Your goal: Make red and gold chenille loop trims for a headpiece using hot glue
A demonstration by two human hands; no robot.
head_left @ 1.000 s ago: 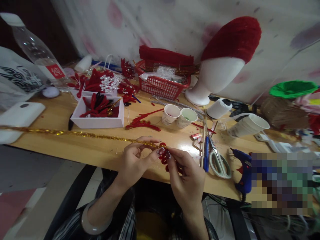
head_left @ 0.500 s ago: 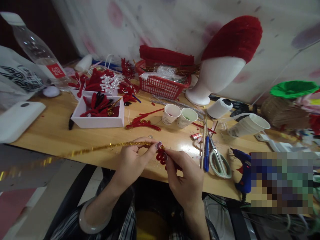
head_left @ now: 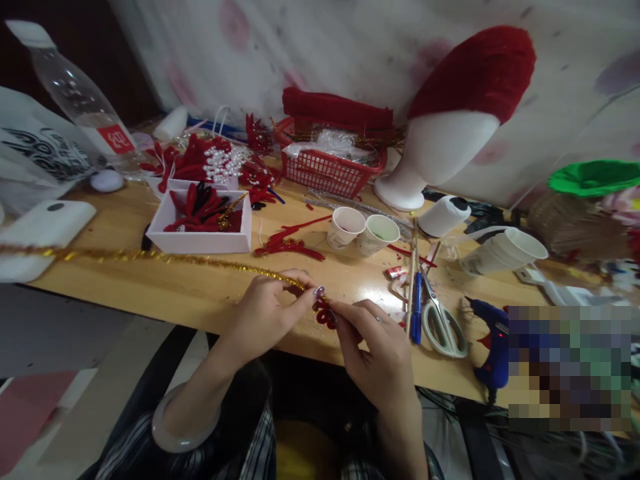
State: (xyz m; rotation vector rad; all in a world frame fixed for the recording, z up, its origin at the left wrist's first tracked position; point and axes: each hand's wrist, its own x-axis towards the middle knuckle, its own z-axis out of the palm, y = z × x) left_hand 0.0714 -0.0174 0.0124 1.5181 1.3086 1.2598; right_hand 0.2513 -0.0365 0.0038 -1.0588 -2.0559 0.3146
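Observation:
My left hand [head_left: 267,312] is closed in a pinch on the near end of a long gold tinsel stem [head_left: 150,257], which runs away to the left across the wooden table [head_left: 150,293]. My right hand [head_left: 377,353] is closed on a small red looped pipe-cleaner piece [head_left: 324,313], held right against the stem's end. Both hands hover over the table's front edge.
A white box of red pieces [head_left: 203,223], a red basket [head_left: 327,170], two paper cups [head_left: 363,230], scissors [head_left: 443,323] and a blue glue gun [head_left: 493,340] lie on the table. A foam head with a red cap [head_left: 450,127] stands behind, and a clear bottle [head_left: 83,100] at left.
The gold stem's far end has swung down off the table and back up across it to the left. My hands have stayed together at the front edge.

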